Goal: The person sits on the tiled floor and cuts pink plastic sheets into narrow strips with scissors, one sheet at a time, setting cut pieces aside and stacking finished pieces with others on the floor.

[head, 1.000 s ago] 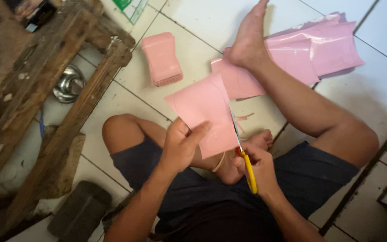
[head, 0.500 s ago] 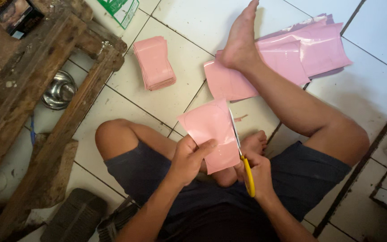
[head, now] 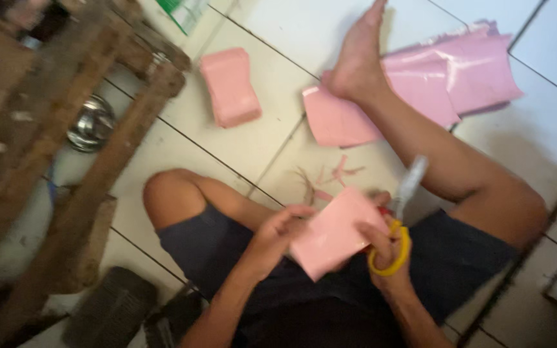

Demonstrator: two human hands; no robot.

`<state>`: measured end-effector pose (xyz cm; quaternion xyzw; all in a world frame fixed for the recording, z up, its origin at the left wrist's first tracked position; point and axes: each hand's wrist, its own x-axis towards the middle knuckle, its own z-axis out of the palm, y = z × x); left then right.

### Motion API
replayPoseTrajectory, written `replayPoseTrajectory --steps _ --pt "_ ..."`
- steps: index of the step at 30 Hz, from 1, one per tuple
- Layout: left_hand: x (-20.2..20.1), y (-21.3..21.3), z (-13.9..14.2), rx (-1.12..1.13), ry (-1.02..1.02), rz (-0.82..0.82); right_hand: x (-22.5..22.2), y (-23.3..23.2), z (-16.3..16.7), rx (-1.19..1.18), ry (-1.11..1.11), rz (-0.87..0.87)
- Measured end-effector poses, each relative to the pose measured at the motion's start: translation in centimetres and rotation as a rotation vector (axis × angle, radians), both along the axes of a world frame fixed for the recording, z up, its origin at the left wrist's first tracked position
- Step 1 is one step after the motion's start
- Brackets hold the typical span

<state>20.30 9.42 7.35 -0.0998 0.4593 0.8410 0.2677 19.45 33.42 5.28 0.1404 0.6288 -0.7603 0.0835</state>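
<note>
I sit on a white tiled floor with one leg bent and the other stretched out. My left hand (head: 277, 233) pinches the left edge of a small pink paper sheet (head: 335, 232) held over my lap. My right hand (head: 385, 248) grips yellow-handled scissors (head: 400, 219), whose blades point up and away beside the sheet's right edge. The right hand's fingers also touch the sheet. Thin pink paper scraps (head: 338, 173) lie on the tile just beyond my hands.
A stack of cut pink pieces (head: 230, 87) lies on the floor ahead. Large pink sheets (head: 449, 74) are pinned under my outstretched foot (head: 356, 55). A wooden frame (head: 78, 148) with a metal bowl (head: 91, 122) under it stands at the left.
The pink sheet came down from upright in front of me to low over my lap. The scissors left the cut and now point clear of the paper. The camera shifted.
</note>
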Motion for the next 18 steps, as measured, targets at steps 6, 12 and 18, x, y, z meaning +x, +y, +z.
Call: replayPoseTrajectory --steps 6,12,18 --pt "-1.9 2.2 -1.2 0.163 -0.128 0.455 -2.6 -4.4 1.5 -0.267 0.019 -0.068" --pt "-6.2 -0.7 -3.3 -0.161 0.033 0.602 -1.5 -5.5 -4.3 -0.158 0.059 0.094" --pt "-16.4 -12.8 -2.5 -0.282 0.137 0.774 -2.7 -4.5 -7.9 0.094 -0.033 0.16"
